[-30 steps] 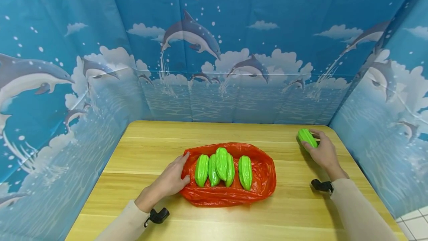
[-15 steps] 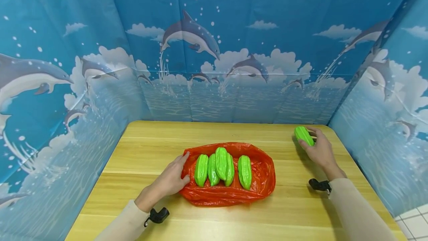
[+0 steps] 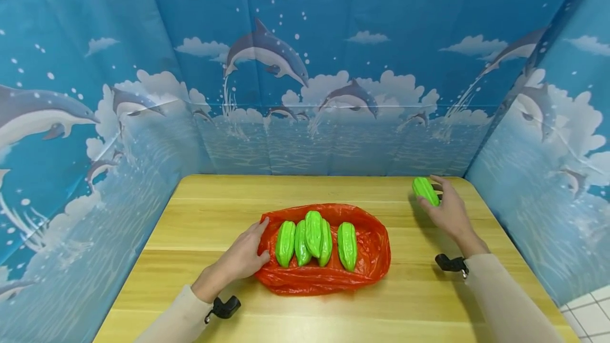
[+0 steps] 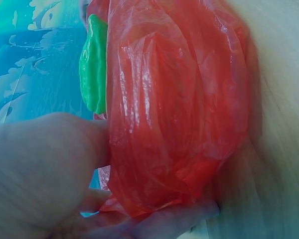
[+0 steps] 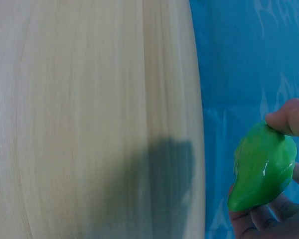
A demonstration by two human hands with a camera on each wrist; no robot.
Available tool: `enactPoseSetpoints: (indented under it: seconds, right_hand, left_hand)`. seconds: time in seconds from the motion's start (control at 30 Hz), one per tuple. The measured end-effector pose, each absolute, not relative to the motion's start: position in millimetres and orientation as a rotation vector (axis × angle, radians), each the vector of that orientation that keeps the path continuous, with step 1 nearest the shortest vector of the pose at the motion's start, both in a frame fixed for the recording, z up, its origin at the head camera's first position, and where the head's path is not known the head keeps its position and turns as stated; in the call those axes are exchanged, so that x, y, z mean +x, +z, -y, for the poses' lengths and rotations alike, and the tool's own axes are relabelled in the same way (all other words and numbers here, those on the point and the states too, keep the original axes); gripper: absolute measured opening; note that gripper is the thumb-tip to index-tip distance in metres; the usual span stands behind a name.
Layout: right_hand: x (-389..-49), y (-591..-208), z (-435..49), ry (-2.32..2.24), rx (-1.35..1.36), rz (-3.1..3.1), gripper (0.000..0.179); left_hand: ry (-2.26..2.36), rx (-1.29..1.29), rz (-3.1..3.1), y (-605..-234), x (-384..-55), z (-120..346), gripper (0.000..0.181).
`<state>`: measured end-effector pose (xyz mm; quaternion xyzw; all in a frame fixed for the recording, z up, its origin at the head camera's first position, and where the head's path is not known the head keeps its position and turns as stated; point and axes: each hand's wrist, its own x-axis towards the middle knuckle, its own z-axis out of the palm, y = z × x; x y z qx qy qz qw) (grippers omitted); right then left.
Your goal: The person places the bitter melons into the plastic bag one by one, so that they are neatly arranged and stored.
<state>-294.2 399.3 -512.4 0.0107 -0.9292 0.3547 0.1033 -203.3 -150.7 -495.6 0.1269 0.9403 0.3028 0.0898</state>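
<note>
My left hand holds the left end of a red plastic bag, its thumb over the rim and its fingers on the outer side. The bag lies wide open on the table, and several glossy green, ribbed star fruits lie in it. One of them leans on top of the others near the middle. At the far right, my right hand grips another green star fruit between thumb and fingers. In the right wrist view that star fruit is held up, its shadow falling on the wood.
The light wooden table has rounded back corners. Blue dolphin-printed curtains stand along its back and both sides. White floor tiles show at the lower right. A black wrist device sits at each sleeve cuff.
My right hand has carried its star fruit a little to the left and toward the table's back edge. My left hand has stayed at the bag. The head view has shifted slightly.
</note>
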Motion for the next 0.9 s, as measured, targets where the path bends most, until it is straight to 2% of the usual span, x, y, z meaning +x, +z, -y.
enactPoseSetpoints:
  seconds: [0.9]
  right_hand:
    - [-278.8,-480.7,-364.5,1.040,0.161,2.754,0.086]
  left_hand:
    - [0.903,0.381,-2.797,-495.4,-200.0,150.7,0.089]
